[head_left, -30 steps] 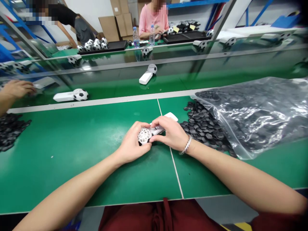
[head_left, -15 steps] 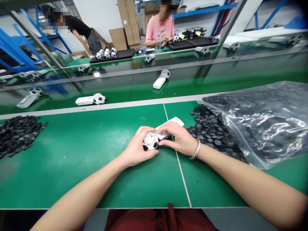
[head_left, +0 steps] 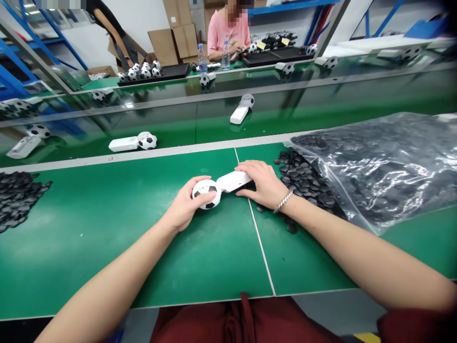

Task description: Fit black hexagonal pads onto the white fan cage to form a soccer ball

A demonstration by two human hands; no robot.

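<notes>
Between my hands, just above or on the green bench, is a handheld fan (head_left: 233, 181) with a white handle and a round head patterned like a soccer ball. My left hand (head_left: 186, 202) grips the ball head, thumb across its front and fingers behind. My right hand (head_left: 262, 183) is closed around the far end of the handle, covering that end. Beside the right hand lies a heap of small black flat pieces (head_left: 303, 176), a few of them scattered under the wrist.
A clear plastic bag (head_left: 385, 166) of black pieces covers the bench's right side. Another black heap (head_left: 17, 197) lies left. Beyond the pale rail, similar fans (head_left: 124, 144) rest on a green belt (head_left: 178, 131). A person in pink (head_left: 228, 35) sits across; another person (head_left: 110, 28) leans at the left.
The fan has moved left and turned, with its handle more exposed. My right hand has shifted from the joint by the ball to the handle's end. The camera view has moved slightly.
</notes>
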